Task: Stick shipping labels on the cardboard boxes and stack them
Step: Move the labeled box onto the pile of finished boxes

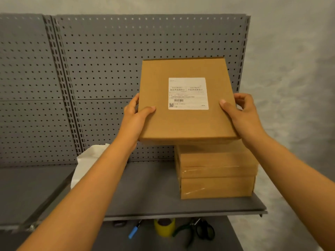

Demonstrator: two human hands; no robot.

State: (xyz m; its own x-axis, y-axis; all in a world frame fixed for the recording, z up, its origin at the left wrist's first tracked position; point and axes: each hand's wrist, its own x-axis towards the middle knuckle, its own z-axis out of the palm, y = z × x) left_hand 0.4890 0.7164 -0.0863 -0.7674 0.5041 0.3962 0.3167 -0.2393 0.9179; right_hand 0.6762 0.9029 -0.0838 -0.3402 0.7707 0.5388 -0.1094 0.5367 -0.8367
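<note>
I hold a flat brown cardboard box [184, 124] in the air with both hands, its top tilted toward me. A white shipping label [188, 93] with a barcode and QR code is stuck on its top face. My left hand [136, 115] grips the box's left edge, thumb on top. My right hand [243, 115] grips the right edge the same way. Just below and behind the held box, a stack of cardboard boxes [217, 174] sits on the grey shelf [145, 192], at its right end; clear tape shows on their fronts.
A grey pegboard panel [99, 69] backs the shelf. White backing paper [85, 163] lies at the shelf's left, behind my left forearm. On the lower shelf lie a blue marker [134, 231], a yellow tape roll [164, 226], pliers [186, 230] and black scissors [204, 230].
</note>
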